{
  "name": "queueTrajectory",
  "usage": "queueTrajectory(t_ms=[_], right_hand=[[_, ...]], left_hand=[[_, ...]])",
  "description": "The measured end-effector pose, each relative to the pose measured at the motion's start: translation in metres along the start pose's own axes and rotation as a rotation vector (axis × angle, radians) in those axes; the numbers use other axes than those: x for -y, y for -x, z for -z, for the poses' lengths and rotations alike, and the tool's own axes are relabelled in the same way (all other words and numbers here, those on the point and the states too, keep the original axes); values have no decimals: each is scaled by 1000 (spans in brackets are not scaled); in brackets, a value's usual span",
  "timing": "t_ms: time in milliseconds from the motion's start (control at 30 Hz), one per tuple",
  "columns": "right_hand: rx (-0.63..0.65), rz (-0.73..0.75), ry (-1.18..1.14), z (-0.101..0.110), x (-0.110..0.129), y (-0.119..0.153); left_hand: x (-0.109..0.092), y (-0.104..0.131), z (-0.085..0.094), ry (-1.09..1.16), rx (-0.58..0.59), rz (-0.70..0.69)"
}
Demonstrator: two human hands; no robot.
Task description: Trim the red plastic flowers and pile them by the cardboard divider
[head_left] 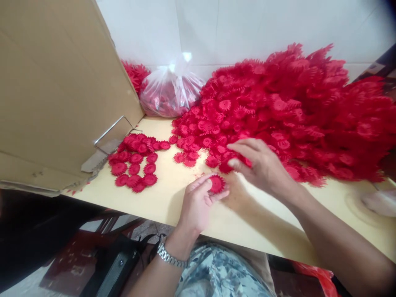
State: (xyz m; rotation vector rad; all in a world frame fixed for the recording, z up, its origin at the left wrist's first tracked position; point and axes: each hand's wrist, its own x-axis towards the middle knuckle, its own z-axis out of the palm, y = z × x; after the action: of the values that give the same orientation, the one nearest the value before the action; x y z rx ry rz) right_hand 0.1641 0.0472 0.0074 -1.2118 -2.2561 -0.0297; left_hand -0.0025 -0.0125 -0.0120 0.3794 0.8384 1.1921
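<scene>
Between the thumb and fingers of my left hand [198,200] is a red fringed paper flower [218,184], held flat and face up just above the table. My right hand [261,165] is to its upper right, at the near edge of a large heap of similar red flowers [247,107]. Its thumb and fingers are apart, and I see nothing gripped between them. Left of my hands, a chain of red flowers [133,169] lies in a bunch on the table, its far end reaching towards the heap.
A knotted clear plastic bag [171,93] of red pieces stands against the white wall [247,31]. Along the left rises a big cardboard sheet [58,90] with a bent metal wire [109,130] by its foot. The pale table [163,181] ends close to my body.
</scene>
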Motion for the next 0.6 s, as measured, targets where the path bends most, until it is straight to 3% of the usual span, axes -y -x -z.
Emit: queueTrajectory(t_ms=[133, 267, 500, 600], right_hand=[[194, 59, -359, -10, 31, 10], [197, 50, -517, -16, 36, 11], [126, 47, -290, -23, 34, 10], [145, -3, -302, -22, 38, 10]], left_hand=[[1, 2, 1, 14, 94, 2], [4, 6, 2, -96, 119, -4], [7, 6, 3, -213, 29, -73], [5, 5, 3, -220, 11, -74]])
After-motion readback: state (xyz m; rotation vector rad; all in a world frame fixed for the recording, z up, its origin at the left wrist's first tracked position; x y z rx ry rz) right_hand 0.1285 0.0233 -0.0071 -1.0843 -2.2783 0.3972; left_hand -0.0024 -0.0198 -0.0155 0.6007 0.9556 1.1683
